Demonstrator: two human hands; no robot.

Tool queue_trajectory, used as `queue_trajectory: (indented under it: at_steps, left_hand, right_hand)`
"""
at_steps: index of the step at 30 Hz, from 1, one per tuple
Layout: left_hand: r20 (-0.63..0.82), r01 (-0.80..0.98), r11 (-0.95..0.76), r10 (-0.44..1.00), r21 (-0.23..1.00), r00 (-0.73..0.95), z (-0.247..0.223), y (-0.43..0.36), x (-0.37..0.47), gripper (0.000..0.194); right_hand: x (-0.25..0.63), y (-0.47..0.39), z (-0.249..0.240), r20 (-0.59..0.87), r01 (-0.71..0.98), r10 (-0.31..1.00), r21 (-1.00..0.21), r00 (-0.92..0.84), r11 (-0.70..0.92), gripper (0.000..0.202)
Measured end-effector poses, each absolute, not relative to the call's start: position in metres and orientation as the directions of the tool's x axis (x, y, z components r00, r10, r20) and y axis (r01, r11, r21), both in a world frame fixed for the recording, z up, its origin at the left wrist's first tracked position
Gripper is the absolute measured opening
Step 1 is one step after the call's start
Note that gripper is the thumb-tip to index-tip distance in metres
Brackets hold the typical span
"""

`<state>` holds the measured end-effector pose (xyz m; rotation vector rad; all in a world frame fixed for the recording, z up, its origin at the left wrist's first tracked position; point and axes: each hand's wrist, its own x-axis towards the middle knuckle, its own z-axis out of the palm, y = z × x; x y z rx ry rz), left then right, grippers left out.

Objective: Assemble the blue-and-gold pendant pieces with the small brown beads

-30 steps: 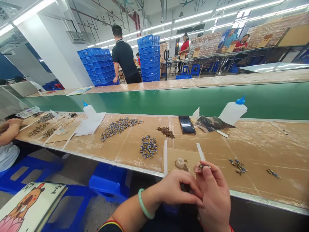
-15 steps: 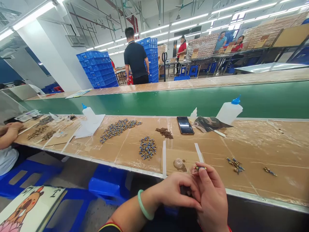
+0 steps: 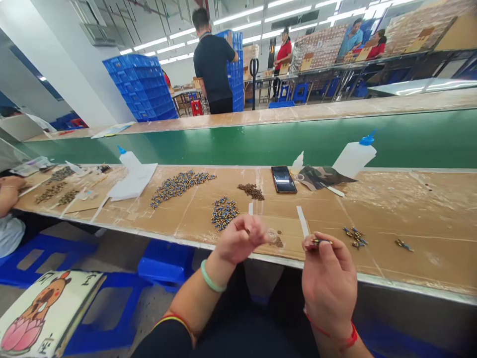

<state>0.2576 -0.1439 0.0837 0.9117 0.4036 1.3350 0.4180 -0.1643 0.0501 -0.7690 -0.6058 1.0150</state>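
My left hand (image 3: pixel 242 239), a pale green bangle at its wrist, hovers over the table's near edge with its fingers curled together; whatever they pinch is too small to make out. Between the thumb and fingers of my right hand (image 3: pixel 330 278) is a small blue-and-gold piece (image 3: pixel 321 241). Just beyond my left hand lies a round pile of blue-and-gold pieces (image 3: pixel 224 213). A small clear dish (image 3: pixel 274 234) with brown matter beside it is partly covered by my left fingers. Several loose blue-and-gold pieces (image 3: pixel 356 237) rest to the right, with a single one (image 3: pixel 404 245) farther along.
A longer pile of similar pieces (image 3: pixel 179 186) and a brown heap of small bits (image 3: pixel 251 191) lie behind. A phone (image 3: pixel 283 179), a small white bottle (image 3: pixel 298 163) and a large blue-tipped bottle (image 3: pixel 356 156) stand along the back. A co-worker's arm (image 3: pixel 9 191) is at far left.
My left hand has drawn away from my right hand, moving left and up over the table toward the dish and pile. My right hand keeps the small piece. The whole view has tilted slightly downward.
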Motion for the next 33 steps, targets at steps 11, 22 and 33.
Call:
queue_trajectory:
  at_steps: [11, 22, 33]
  left_hand:
    - [0.198, -0.778, -0.039, 0.974, 0.627, 0.11, 0.094, -0.143, 0.254, 0.067]
    - [0.163, -0.827, 0.018, 0.978, 0.562, 0.132, 0.087, -0.15, 0.254, 0.066]
    - [0.047, -0.798, 0.182, 0.966, 0.574, 0.254, 0.056, -0.171, 0.265, 0.062]
  right_hand:
    - [0.418, -0.168, 0.048, 0.093, -0.471, 0.929, -0.841, 0.357, 0.265, 0.026]
    - [0.414, -0.166, 0.042, 0.108, -0.382, 0.927, -0.889, 0.358, 0.251, 0.029]
    - [0.424, -0.166, 0.081, 0.795, 0.202, 0.557, -0.521, -0.238, 0.829, 0.012]
